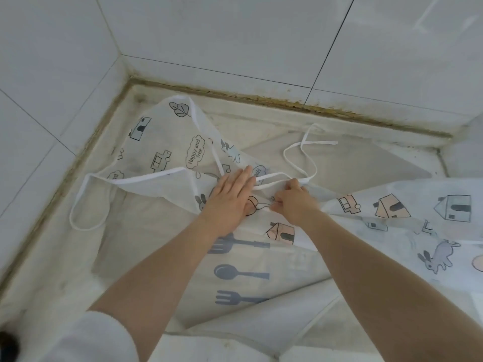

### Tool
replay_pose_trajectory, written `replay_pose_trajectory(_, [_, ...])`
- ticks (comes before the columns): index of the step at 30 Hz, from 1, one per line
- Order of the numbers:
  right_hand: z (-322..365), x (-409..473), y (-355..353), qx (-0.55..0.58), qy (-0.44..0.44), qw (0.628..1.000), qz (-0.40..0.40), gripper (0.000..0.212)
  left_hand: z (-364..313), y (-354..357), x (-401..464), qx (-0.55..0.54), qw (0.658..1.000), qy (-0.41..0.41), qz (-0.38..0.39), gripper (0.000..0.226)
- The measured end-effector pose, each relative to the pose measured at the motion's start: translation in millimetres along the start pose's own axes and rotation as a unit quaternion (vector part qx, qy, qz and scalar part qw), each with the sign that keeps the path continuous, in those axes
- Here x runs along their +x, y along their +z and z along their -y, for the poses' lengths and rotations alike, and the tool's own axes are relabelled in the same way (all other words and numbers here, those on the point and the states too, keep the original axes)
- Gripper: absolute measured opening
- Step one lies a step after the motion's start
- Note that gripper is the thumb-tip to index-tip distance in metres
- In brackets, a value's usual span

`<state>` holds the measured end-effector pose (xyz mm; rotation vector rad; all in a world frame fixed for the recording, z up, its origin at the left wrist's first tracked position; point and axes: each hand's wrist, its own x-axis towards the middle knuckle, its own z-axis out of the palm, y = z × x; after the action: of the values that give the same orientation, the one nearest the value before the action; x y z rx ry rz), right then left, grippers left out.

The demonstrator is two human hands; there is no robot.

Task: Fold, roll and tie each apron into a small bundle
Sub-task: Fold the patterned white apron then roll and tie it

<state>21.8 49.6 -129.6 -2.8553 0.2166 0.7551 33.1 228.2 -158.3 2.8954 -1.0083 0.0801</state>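
My white sleeve (99, 338) sits closest, at seven o'clock, with both bare forearms reaching up toward the middle. Under them, at six o'clock, lies a translucent apron (243, 273) printed with grey forks and a spoon, spread on the pale worktop (52, 257).

Past that, near the centre, my left hand (230, 197) lies flat with straight fingers, pressing down on the printed apron (167, 152), the one with houses, cars, rabbits and a "Happy and free" cloud. Just to its right, touching the same fold, my right hand (294, 202) has its fingers curled, pinching the apron's edge and the white tie strap (300, 155) where it meets the cloth. That strap loops loosely away toward one o'clock over bare worktop.

The apron's lower part fans out to three o'clock, while its bib points toward eleven o'clock into the corner. A white neck loop (86, 205) trails out at nine o'clock.

Farthest off, white wall tiles (235, 35) rise behind a stained, yellowed sealant seam (287, 101) along the worktop's back edge.
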Motion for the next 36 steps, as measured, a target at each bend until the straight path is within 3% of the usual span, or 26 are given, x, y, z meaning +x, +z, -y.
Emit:
replay_pose_trajectory(2, [-1.3, -2.4, 2.8, -0.009, -0.011, 1.000, -0.011, 0.028, -2.4, 5.2, 5.1, -0.073, 0.995, -0.030, 0.059, 0.059])
replay_pose_trajectory(4, [-4.4, -2.4, 4.1, -0.022, -0.022, 0.999, -0.015, 0.027, 5.1, -2.5, 12.7, -0.185, 0.978, -0.093, -0.021, 0.054])
replay_pose_trajectory(6, [-6.4, -0.9, 1.7, -0.016, -0.030, 0.999, -0.011, 0.027, 14.2, -17.0, 25.2, -0.295, 0.926, -0.203, -0.120, 0.050])
replay_pose_trajectory(8, [-5.0, 1.9, -1.8, -0.008, -0.046, 0.999, 0.001, 0.033, 22.6, -33.0, 39.4, -0.409, 0.831, -0.337, -0.169, 0.055])
replay_pose_trajectory(10, [-2.7, 5.2, -5.7, -0.015, -0.059, 0.998, 0.019, 0.052, 34.8, -42.9, 56.9, -0.500, 0.726, -0.444, -0.160, 0.070])
replay_pose_trajectory(12, [-0.2, 8.1, -9.2, -0.039, -0.066, 0.997, 0.032, 0.065, 45.8, -52.0, 71.3, -0.569, 0.629, -0.517, -0.118, 0.081])
replay_pose_trajectory(14, [1.8, 11.3, -12.3, -0.067, -0.079, 0.994, 0.040, 0.070, 55.3, -57.7, 85.0, -0.621, 0.542, -0.557, -0.099, 0.078])
replay_pose_trajectory(16, [3.8, 14.2, -14.2, -0.092, -0.087, 0.990, 0.057, 0.072, 60.6, -59.4, 96.7, -0.616, 0.531, -0.572, -0.107, 0.068])
replay_pose_trajectory(19, [4.4, 18.4, -15.7, -0.116, -0.093, 0.986, 0.074, 0.072, 69.6, -57.1, 113.1, -0.564, 0.584, -0.574, -0.111, 0.029])
replay_pose_trajectory(20, [3.8, 18.5, -15.6, -0.118, -0.096, 0.985, 0.075, 0.071, 70.8, -57.3, 115.3, -0.555, 0.587, -0.579, -0.113, 0.018])
replay_pose_trajectory(23, [0.6, 18.5, -16.7, -0.146, -0.107, 0.982, 0.053, 0.072, 73.3, -58.3, 114.0, -0.531, 0.602, -0.584, -0.119, 0.019])
replay_pose_trajectory(24, [-0.4, 17.7, -16.9, -0.161, -0.112, 0.980, 0.036, 0.073, 72.4, -59.5, 109.5, -0.497, 0.624, -0.595, -0.101, 0.013])
replay_pose_trajectory(25, [-1.0, 16.7, -16.3, -0.166, -0.113, 0.980, 0.019, 0.074, 68.5, -56.7, 100.8, -0.422, 0.699, -0.572, -0.074, 0.009])
replay_pose_trajectory(26, [-1.6, 16.1, -15.9, -0.165, -0.112, 0.980, 0.006, 0.076, 66.0, -54.8, 93.3, -0.394, 0.707, -0.583, -0.071, 0.015])
replay_pose_trajectory(27, [-2.1, 16.0, -15.1, -0.164, -0.112, 0.980, 0.000, 0.077, 69.3, -46.9, 87.2, -0.418, 0.693, -0.582, -0.075, 0.025])
replay_pose_trajectory(29, [-3.2, 16.2, -12.7, -0.167, -0.117, 0.979, -0.003, 0.081, 75.9, -35.0, 83.1, -0.499, 0.605, -0.613, -0.100, 0.034])
replay_pose_trajectory(30, [-3.7, 16.2, -11.9, -0.166, -0.123, 0.978, -0.006, 0.083, 78.2, -29.6, 81.0, -0.578, 0.510, -0.621, -0.140, 0.032])
replay_pose_trajectory(31, [-4.0, 16.2, -10.9, -0.164, -0.130, 0.978, -0.008, 0.085, 80.8, -29.4, 82.0, -0.674, 0.382, -0.610, -0.170, 0.027])
replay_pose_trajectory(32, [-4.2, 16.2, -10.5, -0.161, -0.139, 0.977, -0.008, 0.086, 80.4, -30.7, 79.0, -0.732, 0.306, -0.582, -0.180, 0.021])
replay_pose_trajectory(34, [-3.4, 15.2, -10.3, -0.157, -0.159, 0.975, -0.003, 0.084, 76.5, -38.0, 74.3, -0.739, 0.302, -0.570, -0.194, 0.013])
replay_pose_trajectory(36, [-0.7, 14.2, -9.8, -0.162, -0.177, 0.971, 0.003, 0.080, 76.3, -43.2, 75.3, -0.712, 0.372, -0.573, -0.162, 0.012])
